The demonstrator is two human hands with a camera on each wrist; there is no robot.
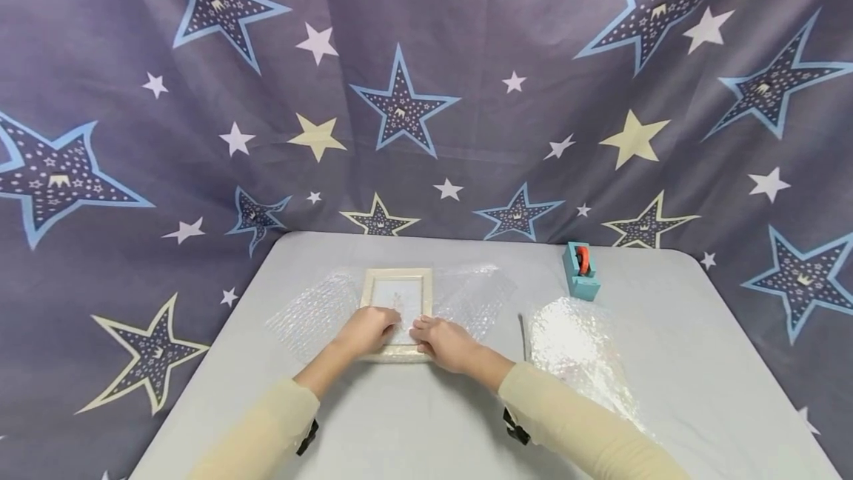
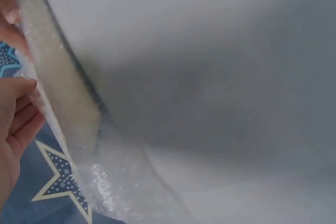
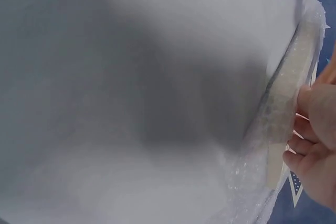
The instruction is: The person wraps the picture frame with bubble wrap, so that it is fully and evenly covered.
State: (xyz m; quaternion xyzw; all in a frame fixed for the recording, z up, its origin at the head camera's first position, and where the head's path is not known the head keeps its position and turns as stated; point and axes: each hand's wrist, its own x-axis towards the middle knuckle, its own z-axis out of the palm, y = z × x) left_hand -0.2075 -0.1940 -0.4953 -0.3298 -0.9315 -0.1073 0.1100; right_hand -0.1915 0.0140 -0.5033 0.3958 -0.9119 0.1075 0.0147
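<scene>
2 hands, 1 picture frame, 2 lots of clear plastic wrap, 1 tape dispenser, 1 table, 1 star-print curtain.

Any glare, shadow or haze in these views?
Head: bright glare on the shiny plastic, the picture frame fairly clear; left wrist: soft dark shadow over the table, the picture frame's edge hazy under bubble wrap; right wrist: similar broad shadow.

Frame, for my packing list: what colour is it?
Cream; the frame shows best in the head view.
</scene>
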